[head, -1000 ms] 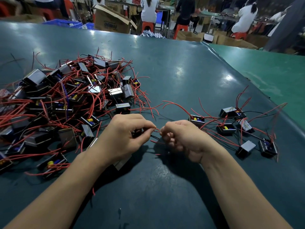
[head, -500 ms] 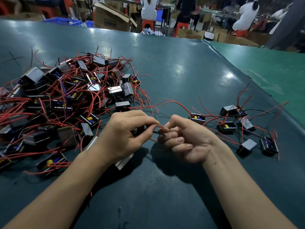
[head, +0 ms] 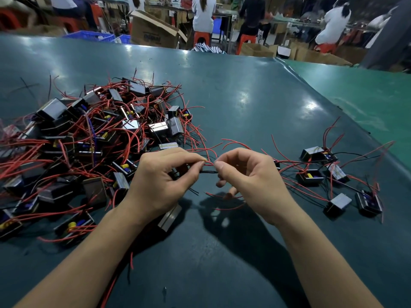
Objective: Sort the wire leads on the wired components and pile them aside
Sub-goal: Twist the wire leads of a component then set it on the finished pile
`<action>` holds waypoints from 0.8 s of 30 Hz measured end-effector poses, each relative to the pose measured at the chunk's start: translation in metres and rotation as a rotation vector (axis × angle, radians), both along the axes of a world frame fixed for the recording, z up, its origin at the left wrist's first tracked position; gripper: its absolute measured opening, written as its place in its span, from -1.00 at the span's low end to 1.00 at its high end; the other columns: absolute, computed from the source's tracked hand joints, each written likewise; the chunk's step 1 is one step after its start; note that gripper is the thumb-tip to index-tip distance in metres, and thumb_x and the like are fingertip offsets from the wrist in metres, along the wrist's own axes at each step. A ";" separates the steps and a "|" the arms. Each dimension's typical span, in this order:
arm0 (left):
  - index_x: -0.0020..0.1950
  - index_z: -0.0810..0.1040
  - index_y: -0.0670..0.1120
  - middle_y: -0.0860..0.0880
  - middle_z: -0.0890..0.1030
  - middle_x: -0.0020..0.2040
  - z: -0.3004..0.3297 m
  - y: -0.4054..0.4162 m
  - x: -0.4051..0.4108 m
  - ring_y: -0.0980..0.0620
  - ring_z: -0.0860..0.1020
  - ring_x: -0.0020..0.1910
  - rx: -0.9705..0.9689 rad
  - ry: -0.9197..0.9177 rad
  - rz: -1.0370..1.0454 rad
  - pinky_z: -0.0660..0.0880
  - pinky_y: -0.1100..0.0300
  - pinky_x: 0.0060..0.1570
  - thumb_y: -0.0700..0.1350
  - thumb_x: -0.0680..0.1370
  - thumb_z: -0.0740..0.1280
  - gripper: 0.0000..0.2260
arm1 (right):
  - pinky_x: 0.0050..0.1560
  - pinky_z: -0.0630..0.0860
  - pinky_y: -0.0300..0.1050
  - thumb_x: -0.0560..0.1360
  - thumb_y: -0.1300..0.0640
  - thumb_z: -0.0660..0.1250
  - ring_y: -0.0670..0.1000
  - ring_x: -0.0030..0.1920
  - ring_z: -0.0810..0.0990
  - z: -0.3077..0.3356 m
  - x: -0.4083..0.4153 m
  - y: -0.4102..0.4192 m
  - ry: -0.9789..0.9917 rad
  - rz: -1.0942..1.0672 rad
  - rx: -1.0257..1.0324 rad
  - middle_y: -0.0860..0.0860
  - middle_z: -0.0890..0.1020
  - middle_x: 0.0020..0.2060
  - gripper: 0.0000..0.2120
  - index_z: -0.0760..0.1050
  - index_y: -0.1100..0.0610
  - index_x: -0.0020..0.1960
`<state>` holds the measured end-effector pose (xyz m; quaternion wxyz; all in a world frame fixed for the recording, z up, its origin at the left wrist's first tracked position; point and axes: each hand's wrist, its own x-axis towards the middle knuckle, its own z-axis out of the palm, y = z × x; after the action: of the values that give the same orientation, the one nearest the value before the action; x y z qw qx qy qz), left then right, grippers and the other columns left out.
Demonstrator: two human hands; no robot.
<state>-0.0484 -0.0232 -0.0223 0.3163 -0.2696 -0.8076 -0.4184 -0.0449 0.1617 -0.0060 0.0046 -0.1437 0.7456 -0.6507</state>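
Both hands, left hand (head: 164,178) and right hand (head: 246,181), pinch black wire leads (head: 209,172).

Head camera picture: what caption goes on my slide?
Both hands pinch a black wire between a big tangled pile and a small sorted group.

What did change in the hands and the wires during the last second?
The right hand opened out of its fist; now only thumb and forefinger pinch the black wires, the other fingers spread. The left hand keeps pinching the same wires. Both piles, big one and small one, stayed as they were.
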 end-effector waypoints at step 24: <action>-0.05 0.69 -0.26 -0.10 0.68 -0.14 -0.002 0.004 0.005 0.01 0.63 -0.18 -0.085 0.135 -0.033 0.56 0.11 -0.14 -0.29 0.50 0.42 -0.91 | -0.63 0.03 -0.36 0.32 0.21 0.34 -0.15 -0.50 0.18 0.013 -0.001 0.006 -0.759 0.238 -0.344 -0.06 0.29 -0.45 -0.92 0.43 0.11 -0.25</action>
<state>-0.0436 -0.0193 -0.0248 0.3515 -0.3237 -0.7970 -0.3695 -0.0454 0.1676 0.0065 0.3296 0.0221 0.5498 -0.7672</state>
